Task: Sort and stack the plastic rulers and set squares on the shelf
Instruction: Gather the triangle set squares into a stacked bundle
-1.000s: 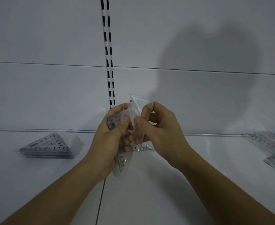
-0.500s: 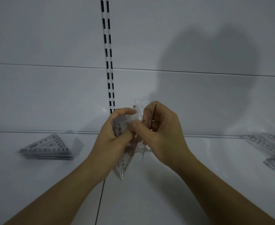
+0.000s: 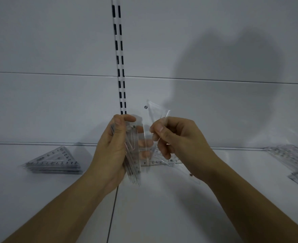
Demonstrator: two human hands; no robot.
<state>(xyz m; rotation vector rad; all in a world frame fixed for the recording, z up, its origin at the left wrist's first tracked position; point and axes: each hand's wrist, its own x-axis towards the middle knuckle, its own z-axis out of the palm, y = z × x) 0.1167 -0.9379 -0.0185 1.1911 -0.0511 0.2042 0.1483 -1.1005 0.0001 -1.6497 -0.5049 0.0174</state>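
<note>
Several clear set squares [image 3: 133, 155] stand gripped edgewise in the left hand [image 3: 113, 151]; the right hand [image 3: 176, 137] pinches a single set square [image 3: 156, 111], both above the shelf [image 3: 162, 207] near its back edge. Light, stiff and slippery, they probably want edge grips.

The stacked set squares [image 3: 54, 163] on the left show scale numerals, apparently reaching 10 at the apex.

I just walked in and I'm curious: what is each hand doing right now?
Left hand: grips a bundle of clear set squares.
Right hand: pinches a single clear set square.
</note>
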